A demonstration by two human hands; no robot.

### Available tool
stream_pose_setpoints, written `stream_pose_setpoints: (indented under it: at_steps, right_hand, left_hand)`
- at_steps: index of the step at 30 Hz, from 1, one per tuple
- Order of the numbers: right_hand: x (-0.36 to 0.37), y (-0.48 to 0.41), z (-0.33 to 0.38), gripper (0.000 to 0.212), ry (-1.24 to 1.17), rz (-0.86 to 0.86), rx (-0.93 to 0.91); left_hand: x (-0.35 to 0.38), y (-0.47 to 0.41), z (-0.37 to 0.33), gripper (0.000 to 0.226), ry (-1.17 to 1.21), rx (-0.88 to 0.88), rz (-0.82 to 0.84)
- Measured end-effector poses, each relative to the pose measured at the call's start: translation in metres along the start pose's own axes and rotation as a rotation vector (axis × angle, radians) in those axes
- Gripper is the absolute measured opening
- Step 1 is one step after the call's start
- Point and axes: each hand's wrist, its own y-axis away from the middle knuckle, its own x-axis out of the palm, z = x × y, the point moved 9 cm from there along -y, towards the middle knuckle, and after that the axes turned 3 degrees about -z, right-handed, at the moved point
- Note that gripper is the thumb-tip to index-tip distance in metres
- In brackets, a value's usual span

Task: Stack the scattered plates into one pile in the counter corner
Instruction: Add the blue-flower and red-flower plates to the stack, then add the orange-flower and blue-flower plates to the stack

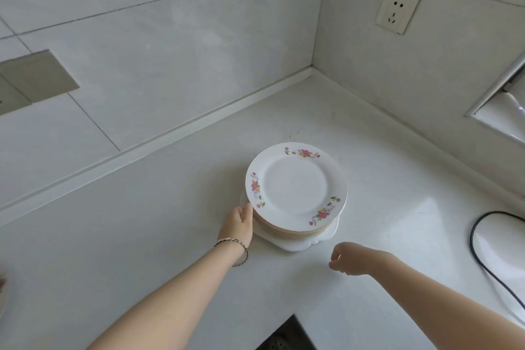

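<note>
A pile of several white plates (297, 189) with pink flower prints on the rim stands on the white counter (142, 221), some way out from the wall corner. The lowest plate (295, 244) is plain white with a wavy edge and sticks out at the front. My left hand (240, 221) touches the left edge of the pile with its fingers against the rims; it wears a thin bracelet. My right hand (352, 258) hovers in front of the pile to the right, fingers loosely curled, holding nothing.
Tiled walls meet at the corner (312, 68) behind the pile. A wall socket (397, 10) sits on the right wall. A black cable (488, 253) loops on the counter at right, below a metal-framed opening (500, 105). A dark cutout (284, 335) lies at the bottom edge.
</note>
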Motion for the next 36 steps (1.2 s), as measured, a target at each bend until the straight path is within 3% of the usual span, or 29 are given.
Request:
stream_pose_setpoints:
  at_steps: [3, 6, 19, 23, 28, 32, 36]
  right_hand:
    - [0.002, 0.009, 0.037, 0.04, 0.126, 0.016, -0.064]
    - [0.008, 0.01, 0.08, 0.045, 0.202, 0.018, -0.127]
    - [0.092, 0.029, 0.356, 0.042, 0.423, 0.01, -0.432]
    - [0.134, 0.037, 0.422, 0.041, 0.446, 0.043, -0.438]
    - [0.173, 0.041, 0.467, 0.041, 0.449, 0.077, -0.4]
    - [0.19, 0.04, 0.472, 0.042, 0.462, 0.102, -0.341]
    - [0.192, 0.035, 0.459, 0.039, 0.486, 0.103, -0.279]
  left_hand:
    - [-0.014, 0.007, 0.051, 0.037, -0.343, -0.011, 0.184]
    - [-0.048, 0.014, 0.11, 0.035, -0.417, -0.11, 0.22]
    - [-0.303, 0.085, 0.342, 0.032, -0.252, -0.492, -0.09]
    - [-0.368, 0.117, 0.418, 0.017, -0.271, -0.592, -0.144]
    - [-0.406, 0.142, 0.491, 0.037, -0.224, -0.675, -0.162]
    - [-0.4, 0.137, 0.515, 0.021, -0.179, -0.656, -0.089]
    - [-0.398, 0.127, 0.523, 0.035, -0.139, -0.654, -0.089]
